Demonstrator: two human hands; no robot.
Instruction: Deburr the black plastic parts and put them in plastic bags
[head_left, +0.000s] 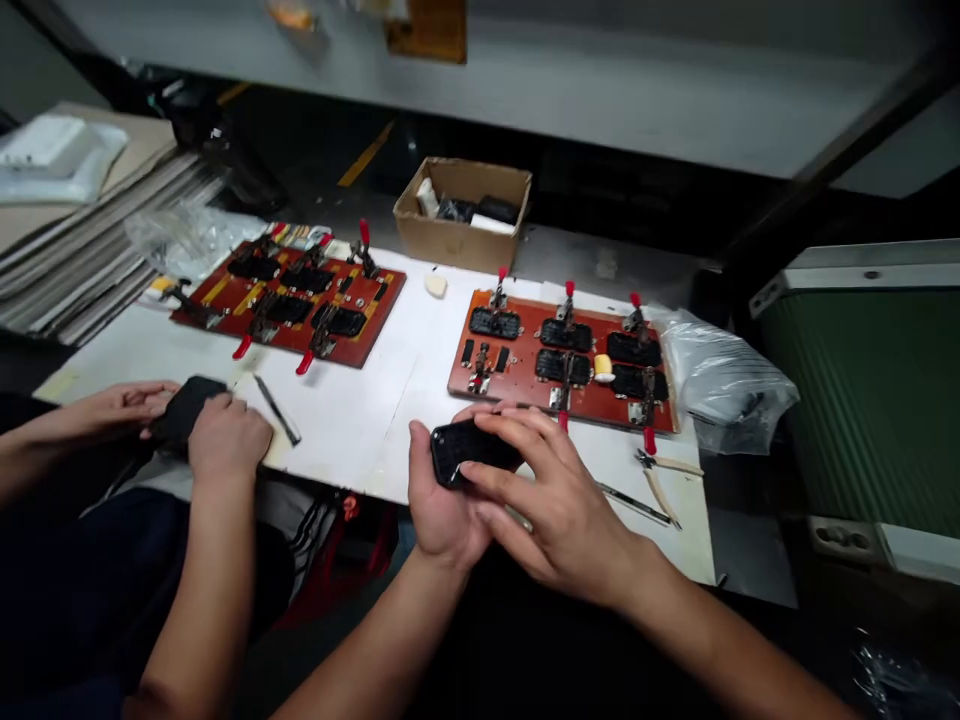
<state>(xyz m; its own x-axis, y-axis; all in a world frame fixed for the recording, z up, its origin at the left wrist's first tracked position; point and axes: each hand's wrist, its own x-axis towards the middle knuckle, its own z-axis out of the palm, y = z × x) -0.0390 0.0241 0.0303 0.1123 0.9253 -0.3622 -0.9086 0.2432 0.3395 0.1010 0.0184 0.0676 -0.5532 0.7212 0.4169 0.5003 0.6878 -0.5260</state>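
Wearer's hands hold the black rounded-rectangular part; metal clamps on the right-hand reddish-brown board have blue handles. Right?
Colour's wrong: head view shows red handles on metal clamps of that board. Left hand and right hand do hold the black part.

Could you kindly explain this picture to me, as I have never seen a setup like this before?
There is no robot here: a camera worn on a person's head looks forward and down at their two bare hands. The left hand holds a black part, while fingers of the right hand touch it. On the white tabletop lie two reddish-brown boards, one on the left and one on the right, carrying black pieces and red-handled clamps. Light-handled cutters lie near the right board, and a cardboard box stands behind. The hands at far left belong to a co-worker, who holds a dark object.
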